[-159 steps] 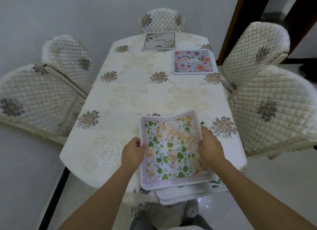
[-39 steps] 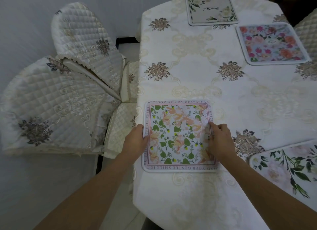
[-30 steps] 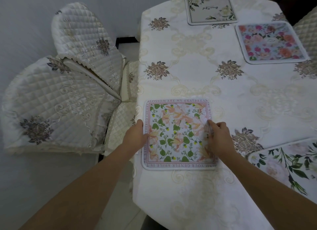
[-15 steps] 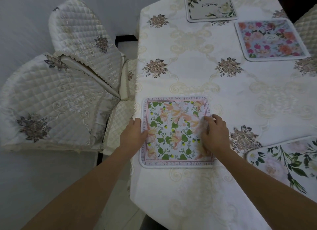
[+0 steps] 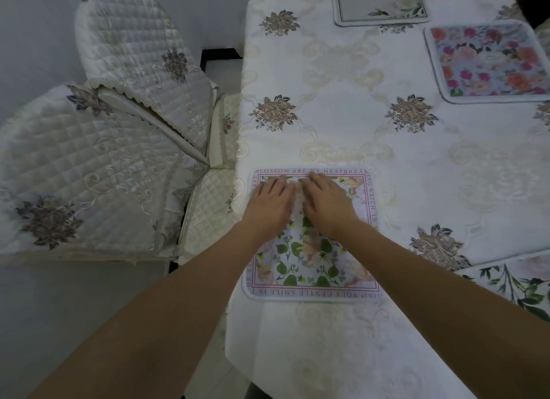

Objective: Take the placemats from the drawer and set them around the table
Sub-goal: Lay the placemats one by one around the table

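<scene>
A placemat with green leaves, peach blossoms and a pink lettered border (image 5: 309,267) lies flat near the table's left edge. My left hand (image 5: 269,204) and my right hand (image 5: 326,202) rest side by side on its far half, palms down and fingers straight. A pink rose placemat (image 5: 488,61) lies at the far right. A grey placemat with script lettering (image 5: 381,3) sits at the far end. A white placemat with green sprigs (image 5: 518,282) shows at the right edge, partly cut off.
The table (image 5: 372,125) wears a cream cloth with embroidered flower motifs. Two quilted cream chairs stand at its left side, one nearer (image 5: 83,172) and one farther (image 5: 134,47). Pale floor shows at the lower left.
Both hands have left the leaf placemat's side edges and slid inward onto its middle, now lying flat next to each other. The view has tilted slightly closer to the mat.
</scene>
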The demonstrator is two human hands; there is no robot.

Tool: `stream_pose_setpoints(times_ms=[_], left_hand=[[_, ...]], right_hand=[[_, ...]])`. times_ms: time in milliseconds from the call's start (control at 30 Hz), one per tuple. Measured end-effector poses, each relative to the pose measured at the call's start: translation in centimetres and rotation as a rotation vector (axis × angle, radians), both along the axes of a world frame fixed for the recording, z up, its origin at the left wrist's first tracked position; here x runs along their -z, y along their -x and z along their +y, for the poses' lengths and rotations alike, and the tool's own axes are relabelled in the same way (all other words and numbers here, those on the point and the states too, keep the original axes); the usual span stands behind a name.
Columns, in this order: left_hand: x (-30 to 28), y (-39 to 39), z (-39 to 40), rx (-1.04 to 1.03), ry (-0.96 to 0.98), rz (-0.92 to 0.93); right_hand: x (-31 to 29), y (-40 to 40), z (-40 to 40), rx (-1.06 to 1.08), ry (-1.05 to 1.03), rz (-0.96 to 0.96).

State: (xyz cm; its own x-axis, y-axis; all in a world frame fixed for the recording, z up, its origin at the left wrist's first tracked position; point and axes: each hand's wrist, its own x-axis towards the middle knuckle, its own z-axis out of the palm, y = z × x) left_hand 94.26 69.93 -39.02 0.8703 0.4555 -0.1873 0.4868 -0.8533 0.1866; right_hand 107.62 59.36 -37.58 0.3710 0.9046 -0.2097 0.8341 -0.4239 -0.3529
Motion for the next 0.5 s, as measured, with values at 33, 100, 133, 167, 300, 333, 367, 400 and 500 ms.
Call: stream_pose_setpoints(times_ms=[33,100,133,167,300,333,367,400,500], left_hand=[[0.2,-0.3,0.0,0.009,0.005,0.021],[0.5,-0.5,0.0,0.007,-0.013,0.039],[0.5,-0.6,0.0,0.003,-0.023,0.033],[0.4,-0.7,0.0,-0.002,-0.03,0.021],[-0.3,-0.8,0.3,-0.003,-0.062,-0.006],[-0.4,-0.7,0.4,-0.011,-0.062,0.01],[-0.4,-0.5,0.6,-0.025,-0.063,0.03],[-0.5,-0.2,0.9,-0.044,-0.067,0.049],[-0.5,0.9,1.9,-0.103,-0.057,0.104]], right_hand=[[0.2,0.1,0.4,-0.014,0.014,-0.001],[0.8,0.3,0.7,-0.023,0.046,-0.006],[0.9,0.3,0.6,-0.025,0.053,-0.015],[1.0,0.2,0.5,-0.031,0.057,-0.023],[0.8,-0.5,-0.3,-0.05,0.072,-0.034],[0.7,-0.8,-0.4,-0.037,0.075,-0.032],[0.5,-1.2,-0.6,-0.017,0.081,-0.027],[0.4,-1.5,-1.0,0.007,0.088,-0.021],[0.1,-3.0,-2.7,0.081,0.113,-0.031]])
